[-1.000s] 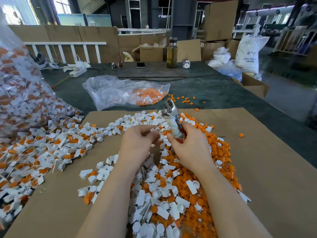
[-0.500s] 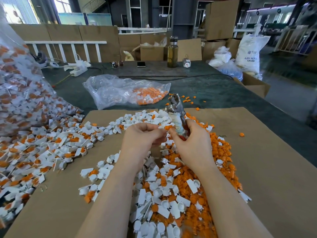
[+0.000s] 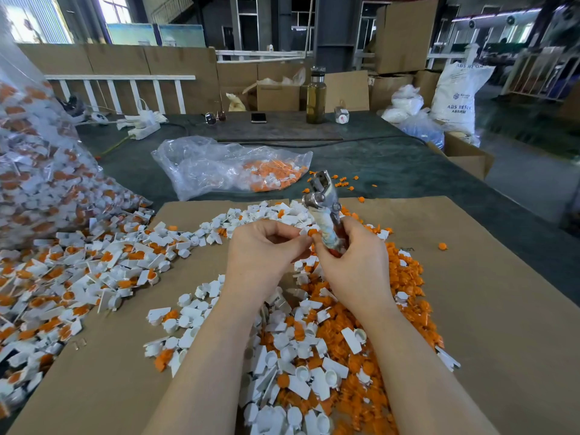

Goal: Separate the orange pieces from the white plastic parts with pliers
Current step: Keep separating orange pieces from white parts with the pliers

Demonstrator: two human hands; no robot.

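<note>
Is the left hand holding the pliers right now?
No, the right hand grips the pliers, while the left hand pinches a small part.

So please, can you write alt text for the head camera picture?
Over a cardboard sheet, the right hand grips pliers pointing up, while the left hand pinches a white part with an orange piece. White and orange pieces lie heaped below.
</note>
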